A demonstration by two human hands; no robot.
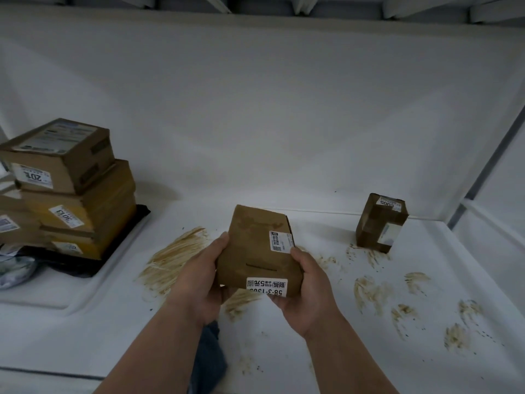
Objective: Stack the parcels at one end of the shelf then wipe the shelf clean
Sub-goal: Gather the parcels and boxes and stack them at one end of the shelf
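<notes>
A brown cardboard parcel (255, 251) with white labels is held above the middle of the white shelf (326, 351). My left hand (199, 280) grips its left edge and my right hand (306, 288) grips its right lower corner. A stack of several cardboard parcels (74, 189) stands at the left end of the shelf on a black bag. One small taped parcel (380, 223) stands alone at the back right. A dark blue cloth (210, 356) shows under my left wrist.
Brown smears (176, 257) streak the shelf under and left of the held parcel, and more brown smudges (375, 294) dot the right side. A grey plastic mailer (14, 271) lies at the far left. The shelf's back wall rises behind.
</notes>
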